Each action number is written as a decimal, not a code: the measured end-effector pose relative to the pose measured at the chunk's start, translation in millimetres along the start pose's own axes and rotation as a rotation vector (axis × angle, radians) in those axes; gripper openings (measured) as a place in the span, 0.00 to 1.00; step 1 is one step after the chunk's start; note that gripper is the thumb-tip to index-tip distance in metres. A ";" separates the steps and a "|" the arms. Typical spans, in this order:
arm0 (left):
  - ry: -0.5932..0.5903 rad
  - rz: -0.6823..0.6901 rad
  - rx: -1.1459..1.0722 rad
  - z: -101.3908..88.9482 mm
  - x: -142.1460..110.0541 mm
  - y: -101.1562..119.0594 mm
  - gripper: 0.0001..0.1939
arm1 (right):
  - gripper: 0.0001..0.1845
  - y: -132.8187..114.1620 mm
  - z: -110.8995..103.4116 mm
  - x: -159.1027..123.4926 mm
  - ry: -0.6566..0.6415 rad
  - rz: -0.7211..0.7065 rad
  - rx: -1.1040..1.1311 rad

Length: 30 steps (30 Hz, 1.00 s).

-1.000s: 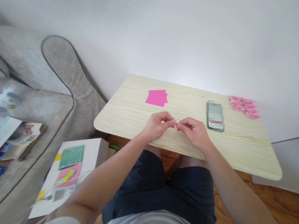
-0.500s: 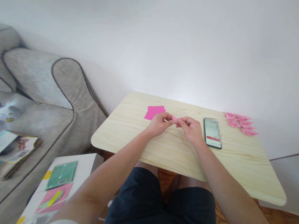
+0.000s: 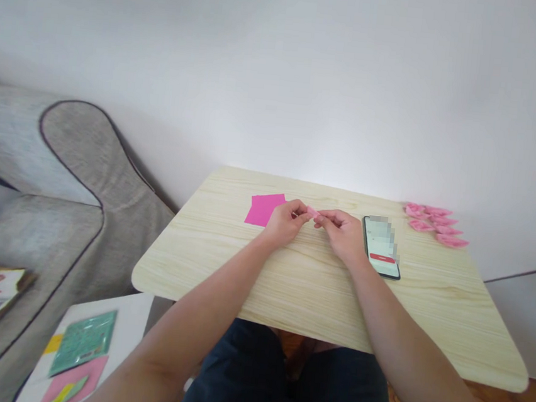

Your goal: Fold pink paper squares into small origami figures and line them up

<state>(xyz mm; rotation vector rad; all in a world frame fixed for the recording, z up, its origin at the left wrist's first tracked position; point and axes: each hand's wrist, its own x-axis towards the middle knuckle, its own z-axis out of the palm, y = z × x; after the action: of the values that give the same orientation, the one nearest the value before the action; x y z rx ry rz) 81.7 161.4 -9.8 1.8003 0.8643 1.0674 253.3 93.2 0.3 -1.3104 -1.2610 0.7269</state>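
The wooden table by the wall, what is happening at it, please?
A person sits at the table and holds a small piece of pink paper between the fingertips of the left hand and the right hand. Its exact shape is too small to tell. Brighter pink sheets lie beside the left hand. A phone with its screen lit lies to the right of the right hand, and beyond it is a group of folded pink pieces near the far edge.
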 end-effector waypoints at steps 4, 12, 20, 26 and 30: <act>-0.026 -0.008 -0.065 -0.5 -0.4 0.5 0.12 | 0.13 2.1 -3.4 -0.2 -0.032 0.005 0.019; -0.009 -0.019 -0.161 -0.1 0.8 4.2 0.12 | 0.15 2.6 -0.4 -6.5 -0.002 0.029 0.038; 0.049 -0.008 -0.093 1.8 -1.7 2.7 0.08 | 0.13 -1.6 1.7 -13.0 0.144 -0.069 -0.149; 0.047 0.004 -0.073 3.8 -3.6 5.4 0.10 | 0.11 -4.7 2.6 -12.9 0.093 -0.064 -0.093; 0.032 0.019 -0.066 2.8 -3.8 5.2 0.10 | 0.11 -2.0 2.0 -10.8 0.088 -0.017 -0.075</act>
<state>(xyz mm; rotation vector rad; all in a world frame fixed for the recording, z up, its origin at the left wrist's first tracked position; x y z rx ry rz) 83.4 155.1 -7.1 1.7442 0.8233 1.1274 248.3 83.3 -0.9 -1.3767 -1.2371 0.6088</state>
